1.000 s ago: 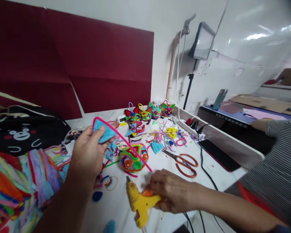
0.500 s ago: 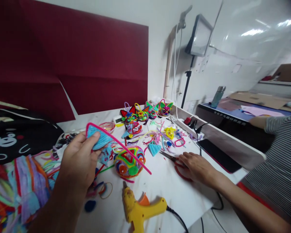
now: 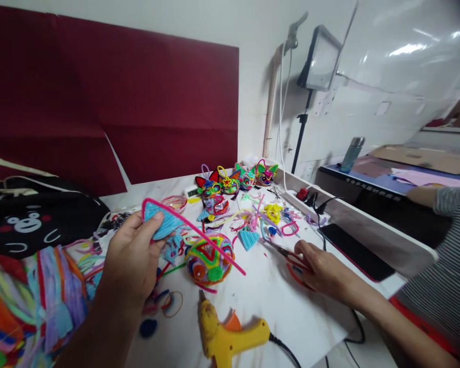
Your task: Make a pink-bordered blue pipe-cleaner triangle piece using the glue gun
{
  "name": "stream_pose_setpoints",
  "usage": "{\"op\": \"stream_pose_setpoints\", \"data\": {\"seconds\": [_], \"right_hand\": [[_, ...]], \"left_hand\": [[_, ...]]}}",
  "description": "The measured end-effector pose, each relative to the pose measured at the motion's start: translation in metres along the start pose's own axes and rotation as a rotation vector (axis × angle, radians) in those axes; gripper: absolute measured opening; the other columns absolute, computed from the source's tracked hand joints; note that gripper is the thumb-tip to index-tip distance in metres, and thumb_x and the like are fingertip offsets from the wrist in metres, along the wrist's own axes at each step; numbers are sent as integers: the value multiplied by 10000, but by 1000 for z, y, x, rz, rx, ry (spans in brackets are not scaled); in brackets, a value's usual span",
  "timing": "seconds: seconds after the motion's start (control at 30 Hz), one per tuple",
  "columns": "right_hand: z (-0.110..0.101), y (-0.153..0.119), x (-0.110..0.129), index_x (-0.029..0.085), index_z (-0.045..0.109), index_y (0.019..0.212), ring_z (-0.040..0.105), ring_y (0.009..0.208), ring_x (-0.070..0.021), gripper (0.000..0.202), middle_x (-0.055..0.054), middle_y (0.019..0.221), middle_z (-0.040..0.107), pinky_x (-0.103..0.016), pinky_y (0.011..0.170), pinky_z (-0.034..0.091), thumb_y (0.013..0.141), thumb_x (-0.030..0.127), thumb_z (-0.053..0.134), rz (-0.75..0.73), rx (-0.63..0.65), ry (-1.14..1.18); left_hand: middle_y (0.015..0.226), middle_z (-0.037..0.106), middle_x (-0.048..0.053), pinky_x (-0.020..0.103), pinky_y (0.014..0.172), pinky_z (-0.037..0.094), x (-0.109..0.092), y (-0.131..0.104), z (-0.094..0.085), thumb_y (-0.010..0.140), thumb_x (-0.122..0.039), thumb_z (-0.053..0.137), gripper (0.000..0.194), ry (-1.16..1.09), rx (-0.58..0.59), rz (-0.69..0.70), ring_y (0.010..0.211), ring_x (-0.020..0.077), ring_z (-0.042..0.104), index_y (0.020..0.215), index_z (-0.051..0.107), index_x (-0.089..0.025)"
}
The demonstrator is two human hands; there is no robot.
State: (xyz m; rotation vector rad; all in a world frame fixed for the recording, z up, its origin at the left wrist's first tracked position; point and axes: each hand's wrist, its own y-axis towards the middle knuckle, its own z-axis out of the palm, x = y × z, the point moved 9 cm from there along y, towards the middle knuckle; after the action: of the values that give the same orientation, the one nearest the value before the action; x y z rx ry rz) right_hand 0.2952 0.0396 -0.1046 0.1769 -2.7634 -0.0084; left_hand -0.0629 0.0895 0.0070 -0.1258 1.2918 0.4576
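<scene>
Between the thumb and fingers of my left hand (image 3: 135, 250) is a light blue triangle of pipe cleaner (image 3: 161, 223). A bright pink pipe cleaner (image 3: 199, 231) runs along its edge, its long free end slanting down to the right. My right hand (image 3: 324, 266) is closed around the orange handles of a pair of scissors (image 3: 291, 256), whose blades point left. A second blue piece (image 3: 249, 237) lies by the blade tips. Under the pink strand sits a round, many-coloured pipe-cleaner head (image 3: 210, 261). A yellow glue gun (image 3: 230, 332) rests in front of it.
Several finished animal heads (image 3: 219, 183) stand along the back. Loose pipe-cleaner scraps cover mid-table; a bundle of strips (image 3: 42, 301) lies left. On the right are a black phone (image 3: 356, 250), a power strip (image 3: 310, 202) and cables. Another person's striped sleeve (image 3: 454, 199) shows beyond.
My right hand has gripped the scissors and raised them slightly off the table. My left hand still holds the blue triangle with the pink pipe cleaner. The whole view has shifted a little.
</scene>
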Motion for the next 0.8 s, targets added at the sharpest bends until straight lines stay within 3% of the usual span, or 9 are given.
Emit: {"op": "stream_pose_setpoints", "data": {"seconds": [0.13,0.23,0.37,0.47,0.6,0.67,0.8], "right_hand": [[-24,-12,9,211,462,1046,501,563,-135,235,13,694,566,-248,525,389,835,266,549,14,-95,420],[-47,-21,30,221,488,1129,530,656,-146,374,-15,786,573,-263,582,456,820,365,643,-50,-246,735],[-49,-31,75,230,573,1153,569,718,-165,431,-50,837,591,-277,613,494,774,366,725,-116,-214,984],[-32,-34,120,218,609,1089,527,651,-139,401,-35,786,578,-242,535,451,738,341,757,-179,-85,1114],[12,-31,177,202,588,978,434,541,-74,407,24,707,528,-190,476,371,662,308,821,-207,205,1315],[22,-24,194,200,542,893,424,509,-59,388,58,654,493,-187,488,363,653,306,829,-234,207,1397],[22,-4,207,205,493,854,387,504,-65,290,84,601,447,-196,493,325,754,308,746,-252,71,1314]], "left_hand": [[615,594,-61,169,527,482,-1,-5,3,622,-188,730,174,-90,2,-32,552,88,557,709,579,-190],[609,592,-60,168,509,463,-1,-6,1,644,-182,731,169,-90,-12,-37,550,94,564,717,579,-196],[607,579,-61,170,506,453,-3,-6,-2,659,-188,720,142,-129,-42,-8,501,77,517,712,590,-204],[589,558,-56,168,483,427,-6,-8,-2,654,-195,729,142,-168,-61,8,497,82,505,682,590,-208],[621,577,-52,184,504,442,-8,-10,0,643,-205,742,158,-226,-30,17,523,92,521,683,589,-211],[620,570,-57,179,483,427,-9,-11,0,648,-210,745,166,-222,-21,23,505,84,503,681,583,-211],[613,571,-56,188,503,446,-14,-15,2,656,-201,752,196,-296,-8,28,520,92,523,688,559,-210]]}}
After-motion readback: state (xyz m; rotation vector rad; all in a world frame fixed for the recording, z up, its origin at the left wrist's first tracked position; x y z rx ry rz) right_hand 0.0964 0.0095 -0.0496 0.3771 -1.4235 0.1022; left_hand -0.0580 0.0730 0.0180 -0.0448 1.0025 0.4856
